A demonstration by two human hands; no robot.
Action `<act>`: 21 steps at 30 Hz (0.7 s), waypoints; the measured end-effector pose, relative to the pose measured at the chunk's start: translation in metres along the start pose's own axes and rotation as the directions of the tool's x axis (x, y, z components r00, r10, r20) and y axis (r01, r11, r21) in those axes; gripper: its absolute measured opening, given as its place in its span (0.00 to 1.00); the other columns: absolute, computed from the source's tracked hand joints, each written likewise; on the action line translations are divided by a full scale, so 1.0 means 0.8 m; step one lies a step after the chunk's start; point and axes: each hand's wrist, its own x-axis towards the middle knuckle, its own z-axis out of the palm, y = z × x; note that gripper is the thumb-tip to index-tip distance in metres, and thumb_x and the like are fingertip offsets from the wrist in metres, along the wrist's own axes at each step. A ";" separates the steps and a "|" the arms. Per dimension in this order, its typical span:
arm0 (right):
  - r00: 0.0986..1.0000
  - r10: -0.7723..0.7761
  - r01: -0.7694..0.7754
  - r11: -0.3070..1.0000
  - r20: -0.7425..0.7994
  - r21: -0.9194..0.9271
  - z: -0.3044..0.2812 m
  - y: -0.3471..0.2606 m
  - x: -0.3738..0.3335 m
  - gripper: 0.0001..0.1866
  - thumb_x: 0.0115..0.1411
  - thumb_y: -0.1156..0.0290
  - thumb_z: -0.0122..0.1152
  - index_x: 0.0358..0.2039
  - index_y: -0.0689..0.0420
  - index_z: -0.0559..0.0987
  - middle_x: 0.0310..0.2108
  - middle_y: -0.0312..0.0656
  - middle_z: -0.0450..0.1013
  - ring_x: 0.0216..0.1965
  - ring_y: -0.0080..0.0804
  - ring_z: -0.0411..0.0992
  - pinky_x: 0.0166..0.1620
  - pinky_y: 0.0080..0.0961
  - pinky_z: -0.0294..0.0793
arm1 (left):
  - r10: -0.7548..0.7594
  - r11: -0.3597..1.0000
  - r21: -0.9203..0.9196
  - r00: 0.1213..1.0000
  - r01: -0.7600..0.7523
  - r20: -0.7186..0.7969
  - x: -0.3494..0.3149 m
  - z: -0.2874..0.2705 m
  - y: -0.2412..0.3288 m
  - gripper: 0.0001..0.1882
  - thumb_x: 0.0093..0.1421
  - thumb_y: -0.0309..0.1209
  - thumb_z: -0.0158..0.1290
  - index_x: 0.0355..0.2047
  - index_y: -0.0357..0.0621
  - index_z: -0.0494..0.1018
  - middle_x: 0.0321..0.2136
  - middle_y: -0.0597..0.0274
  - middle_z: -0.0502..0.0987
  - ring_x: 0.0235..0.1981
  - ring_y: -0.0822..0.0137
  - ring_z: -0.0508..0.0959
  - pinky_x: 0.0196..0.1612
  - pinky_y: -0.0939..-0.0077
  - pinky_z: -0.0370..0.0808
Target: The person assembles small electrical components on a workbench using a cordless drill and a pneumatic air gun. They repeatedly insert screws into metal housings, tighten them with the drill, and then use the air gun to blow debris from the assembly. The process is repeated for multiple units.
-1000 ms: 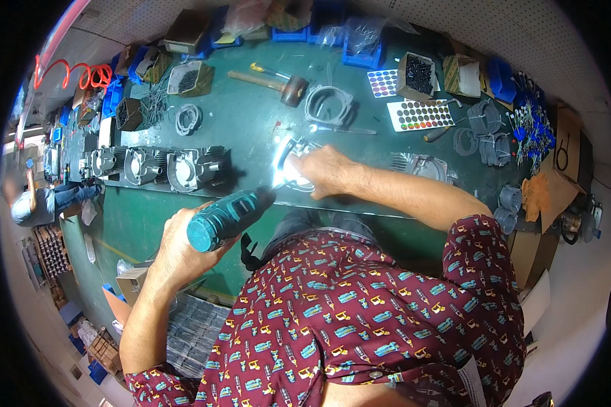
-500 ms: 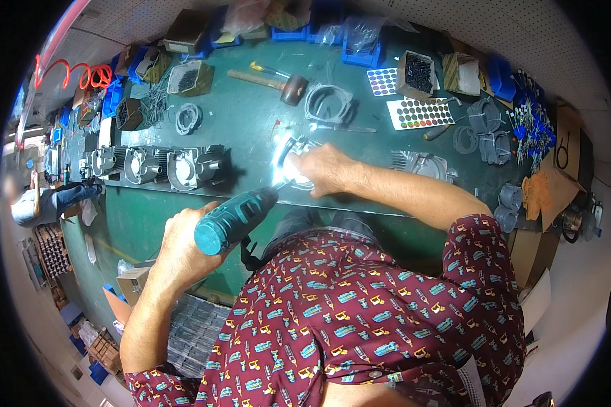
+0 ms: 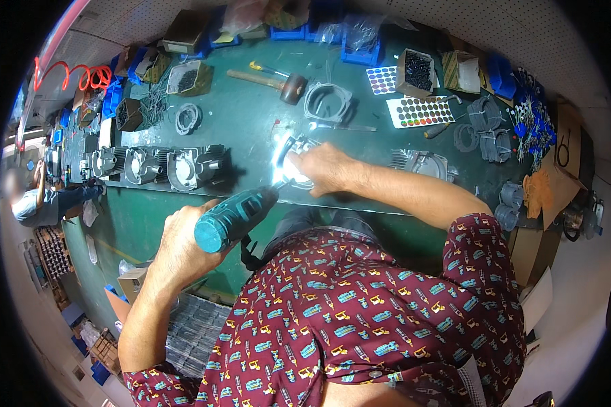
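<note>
My left hand (image 3: 182,237) is wrapped round the handle of a teal cordless drill (image 3: 225,222). The drill slants up and right, its dark nose close to a metal housing (image 3: 289,148) near the table's front edge. Bright light from the tool washes out much of the housing, so whether the tip touches it cannot be made out. My right hand (image 3: 324,168) grips that housing from the right, its fingers bent over the part and partly lost in the glare.
Several finned metal housings (image 3: 190,168) line the green table's (image 3: 251,125) front edge at left; another housing (image 3: 426,164) lies at right. Beyond are a mallet (image 3: 292,88), a ring-shaped casting (image 3: 328,103), a wrench (image 3: 343,127), sticker sheets (image 3: 421,113) and a screw box (image 3: 416,71). A co-worker (image 3: 34,203) is far left.
My hands, the drill and the lit housing stay in nearly the same place. At the far left, the co-worker has shifted slightly.
</note>
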 end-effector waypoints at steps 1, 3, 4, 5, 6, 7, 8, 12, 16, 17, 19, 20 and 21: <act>1.000 0.001 -0.001 1.000 0.002 -0.001 0.001 0.000 0.000 0.40 0.36 0.62 0.80 0.48 0.67 0.70 0.34 0.52 0.79 0.39 0.46 0.80 0.39 0.38 0.80 | -0.003 1.000 -0.003 1.000 0.003 0.006 0.001 -0.001 0.001 0.16 0.51 0.33 0.66 0.39 0.41 0.79 0.28 0.50 0.83 0.32 0.50 0.85 0.39 0.61 0.81; 1.000 0.004 -0.004 1.000 0.004 -0.003 0.004 0.001 0.002 0.41 0.36 0.62 0.80 0.48 0.68 0.70 0.34 0.52 0.79 0.39 0.46 0.80 0.39 0.38 0.80 | -0.005 1.000 0.004 1.000 0.005 0.009 0.003 -0.001 0.002 0.16 0.51 0.33 0.67 0.39 0.41 0.79 0.28 0.50 0.83 0.31 0.50 0.84 0.39 0.61 0.81; 1.000 0.003 -0.003 1.000 0.005 -0.001 0.004 0.001 0.002 0.41 0.36 0.62 0.80 0.48 0.68 0.70 0.34 0.52 0.79 0.39 0.46 0.80 0.39 0.38 0.80 | -0.005 1.000 0.008 1.000 0.005 0.011 0.004 -0.002 0.003 0.16 0.51 0.33 0.67 0.39 0.42 0.79 0.27 0.50 0.83 0.31 0.50 0.84 0.39 0.61 0.81; 1.000 0.001 -0.001 1.000 0.006 0.001 0.003 0.002 0.002 0.41 0.36 0.62 0.80 0.48 0.68 0.70 0.34 0.52 0.79 0.39 0.46 0.80 0.39 0.38 0.80 | -0.005 1.000 0.021 1.000 0.005 0.020 0.005 -0.003 0.003 0.16 0.51 0.33 0.67 0.39 0.42 0.79 0.27 0.50 0.83 0.31 0.50 0.84 0.39 0.61 0.81; 1.000 0.001 -0.001 1.000 0.007 0.003 0.003 0.002 0.002 0.40 0.36 0.62 0.80 0.48 0.68 0.70 0.34 0.52 0.79 0.38 0.46 0.80 0.39 0.37 0.80 | -0.004 0.999 0.034 1.000 0.003 0.029 0.006 -0.005 0.004 0.16 0.51 0.33 0.67 0.39 0.42 0.79 0.27 0.50 0.83 0.31 0.49 0.84 0.39 0.61 0.81; 1.000 0.001 -0.001 1.000 0.005 0.000 0.002 0.001 0.001 0.41 0.36 0.62 0.80 0.48 0.68 0.70 0.34 0.52 0.79 0.38 0.46 0.80 0.39 0.38 0.80 | -0.004 0.999 0.047 0.999 0.003 0.038 0.006 -0.006 0.004 0.16 0.51 0.33 0.67 0.39 0.42 0.79 0.27 0.50 0.83 0.31 0.49 0.84 0.39 0.61 0.80; 1.000 0.001 -0.001 1.000 0.003 -0.003 0.000 0.000 0.001 0.41 0.36 0.62 0.80 0.48 0.68 0.70 0.33 0.52 0.79 0.38 0.46 0.80 0.39 0.38 0.80 | -0.001 0.999 0.048 1.000 0.000 0.028 0.007 -0.006 0.003 0.16 0.51 0.33 0.67 0.39 0.42 0.79 0.27 0.50 0.83 0.31 0.49 0.84 0.39 0.60 0.80; 1.000 0.015 -0.015 1.000 0.025 -0.013 -0.003 -0.001 0.001 0.42 0.36 0.62 0.81 0.50 0.68 0.70 0.33 0.52 0.79 0.38 0.46 0.81 0.39 0.37 0.80 | 0.012 0.998 0.055 1.000 -0.013 0.008 0.007 -0.004 0.001 0.16 0.51 0.33 0.67 0.39 0.42 0.79 0.27 0.51 0.83 0.31 0.50 0.84 0.38 0.60 0.80; 1.000 0.011 -0.011 1.000 0.010 -0.002 -0.001 -0.001 0.000 0.43 0.36 0.62 0.81 0.51 0.69 0.70 0.33 0.52 0.79 0.37 0.46 0.81 0.39 0.37 0.80 | 0.036 0.998 0.050 0.999 -0.037 0.019 0.009 -0.005 0.001 0.16 0.51 0.32 0.66 0.39 0.42 0.79 0.27 0.51 0.83 0.31 0.50 0.84 0.38 0.60 0.80; 1.000 0.009 -0.009 1.000 0.013 -0.001 -0.003 -0.001 0.000 0.43 0.36 0.62 0.81 0.51 0.69 0.70 0.33 0.52 0.79 0.38 0.46 0.81 0.39 0.37 0.80 | 0.030 0.998 0.051 0.999 -0.031 0.023 0.009 -0.005 0.002 0.16 0.51 0.33 0.66 0.39 0.42 0.79 0.27 0.51 0.83 0.31 0.50 0.84 0.38 0.60 0.80; 1.000 0.009 -0.009 1.000 0.014 -0.004 -0.005 -0.002 0.000 0.43 0.36 0.62 0.81 0.51 0.69 0.70 0.33 0.51 0.79 0.38 0.46 0.80 0.39 0.37 0.80 | 0.018 0.998 0.052 0.999 -0.020 0.031 0.009 -0.005 0.003 0.16 0.51 0.33 0.66 0.39 0.42 0.79 0.27 0.51 0.83 0.30 0.50 0.84 0.38 0.60 0.80; 1.000 0.010 -0.010 1.000 0.011 -0.008 -0.005 -0.003 0.000 0.43 0.36 0.62 0.81 0.51 0.69 0.70 0.34 0.51 0.79 0.38 0.46 0.80 0.39 0.37 0.80 | 0.019 0.998 0.053 0.999 -0.020 0.032 0.010 -0.004 0.003 0.16 0.51 0.33 0.66 0.39 0.42 0.79 0.27 0.51 0.83 0.30 0.50 0.84 0.38 0.60 0.80; 1.000 0.011 -0.011 1.000 0.009 -0.012 -0.005 -0.003 0.000 0.43 0.36 0.62 0.80 0.51 0.69 0.70 0.34 0.51 0.79 0.38 0.46 0.80 0.39 0.37 0.80 | 0.019 0.998 0.054 0.999 -0.021 0.033 0.011 -0.004 0.002 0.16 0.51 0.33 0.66 0.39 0.42 0.79 0.26 0.51 0.83 0.30 0.50 0.84 0.38 0.60 0.80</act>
